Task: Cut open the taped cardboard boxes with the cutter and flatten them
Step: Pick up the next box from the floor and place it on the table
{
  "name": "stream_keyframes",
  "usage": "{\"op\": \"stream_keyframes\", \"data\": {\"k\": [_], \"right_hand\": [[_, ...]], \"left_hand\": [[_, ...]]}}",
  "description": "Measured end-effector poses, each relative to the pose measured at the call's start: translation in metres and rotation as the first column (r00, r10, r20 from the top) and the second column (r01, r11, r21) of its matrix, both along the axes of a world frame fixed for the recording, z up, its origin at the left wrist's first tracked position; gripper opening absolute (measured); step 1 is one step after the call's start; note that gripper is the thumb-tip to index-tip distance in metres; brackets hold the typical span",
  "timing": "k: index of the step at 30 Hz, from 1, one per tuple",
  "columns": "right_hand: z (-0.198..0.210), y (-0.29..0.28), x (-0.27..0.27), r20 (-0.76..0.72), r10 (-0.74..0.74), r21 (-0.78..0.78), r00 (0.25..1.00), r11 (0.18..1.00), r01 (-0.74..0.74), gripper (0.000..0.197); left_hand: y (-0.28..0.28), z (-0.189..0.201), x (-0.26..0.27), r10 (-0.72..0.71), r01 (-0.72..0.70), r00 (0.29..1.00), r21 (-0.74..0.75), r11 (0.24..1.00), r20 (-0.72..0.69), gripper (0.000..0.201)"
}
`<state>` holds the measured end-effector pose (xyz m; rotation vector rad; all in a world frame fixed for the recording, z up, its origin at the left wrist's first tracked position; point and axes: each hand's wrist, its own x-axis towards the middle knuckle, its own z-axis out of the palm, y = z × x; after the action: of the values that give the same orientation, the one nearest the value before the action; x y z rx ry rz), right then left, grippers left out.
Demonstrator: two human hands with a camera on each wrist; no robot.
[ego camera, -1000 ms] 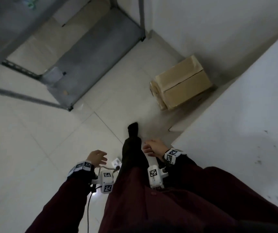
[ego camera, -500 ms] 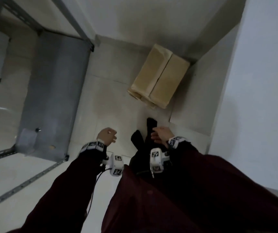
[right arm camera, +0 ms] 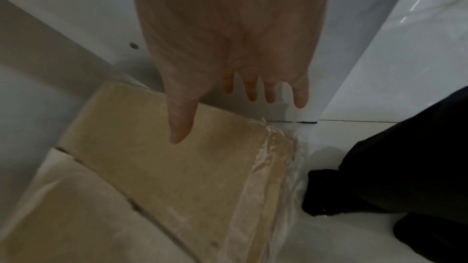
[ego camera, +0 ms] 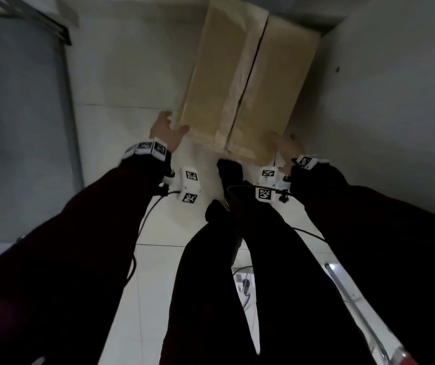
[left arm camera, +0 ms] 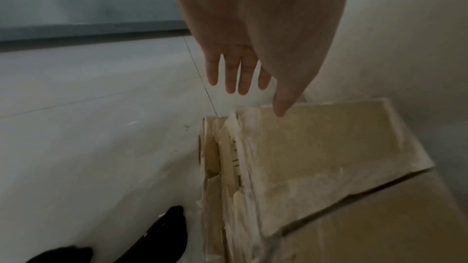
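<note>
A taped brown cardboard box (ego camera: 248,75) lies on the white tiled floor in a corner, clear tape running along its top seam. My left hand (ego camera: 165,130) is at the box's near left corner, fingers straight and spread (left arm camera: 236,75), thumb over the box's top edge. My right hand (ego camera: 284,146) is at the near right corner, fingers straight (right arm camera: 268,91), thumb above the top face of the box (right arm camera: 177,177). Neither hand holds anything. No cutter is in view.
White walls (ego camera: 395,88) close in behind and to the right of the box. A grey metal shelf unit (ego camera: 19,114) stands at the left. My dark-trousered legs and black shoes (ego camera: 228,167) are just in front of the box. Cables trail on the floor (ego camera: 242,283).
I have come right up to the box and bent down. Both hands went from loosely curled near my legs to spread, reaching to the box's two near corners.
</note>
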<state>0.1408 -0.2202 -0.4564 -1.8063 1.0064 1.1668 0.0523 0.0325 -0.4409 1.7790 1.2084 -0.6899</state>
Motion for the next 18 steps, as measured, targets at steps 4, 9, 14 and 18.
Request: {"op": "stream_keyframes", "data": {"k": [4,9,14,18], "right_hand": [[-0.03,0.006,-0.001,0.155,-0.155,0.185,0.976,0.975,0.126,0.081],[-0.005,0.017,-0.008,0.099,-0.17,0.282,0.98,0.95,0.136,0.085],[0.044,0.026,-0.015,0.203,-0.125,0.232,0.971,0.97,0.077,0.056],[0.116,0.041,-0.017,0.189,-0.131,0.332,0.973,0.941,0.063,0.059]], "left_hand": [[0.004,-0.041,0.02,0.016,-0.004,0.999,-0.217,0.976,0.052,0.092],[0.01,-0.037,0.009,0.061,-0.031,0.993,-0.286,0.958,0.098,0.091],[0.016,0.035,-0.002,0.149,-0.109,0.979,-0.261,0.959,0.137,0.077],[0.024,0.123,-0.008,0.172,-0.134,0.962,-0.183,0.974,0.211,0.059]]}}
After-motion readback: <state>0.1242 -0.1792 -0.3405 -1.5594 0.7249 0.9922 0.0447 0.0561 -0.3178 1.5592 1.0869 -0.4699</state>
